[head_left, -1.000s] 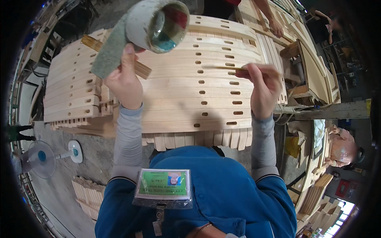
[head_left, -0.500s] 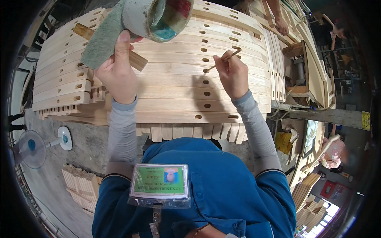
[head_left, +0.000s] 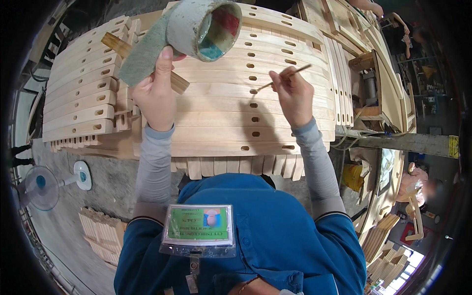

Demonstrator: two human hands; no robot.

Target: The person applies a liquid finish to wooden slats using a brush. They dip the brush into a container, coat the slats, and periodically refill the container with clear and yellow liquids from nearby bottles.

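Note:
My left hand [head_left: 155, 96] is closed on a whitish pot [head_left: 184, 29] with teal and red patches inside its glossy, coated wall. A flat grey-green piece [head_left: 145, 54] and a wooden strip [head_left: 116, 44] are by the same hand; how they join the pot is hidden. The pot is tilted, mouth toward the right. My right hand [head_left: 296, 98] pinches a thin wooden stick [head_left: 301, 69]. Its lower tip is at a slot [head_left: 253, 91] in one of the pale wooden slats [head_left: 211, 105] lying side by side before me. Other slots run in two columns along them.
Stacked slotted slats [head_left: 81, 115] lie to the left. A wooden box with a metal cylinder [head_left: 369, 88] stands at the right, near a metal beam [head_left: 403, 145]. A fan [head_left: 42, 184] stands on the left floor. A co-worker in pink [head_left: 415, 179] is at the far right.
My left hand and the pot have shifted right and slightly down. My right hand moved a little right and down, the stick's tip staying at a slot. A co-worker's hand left the upper-right bench.

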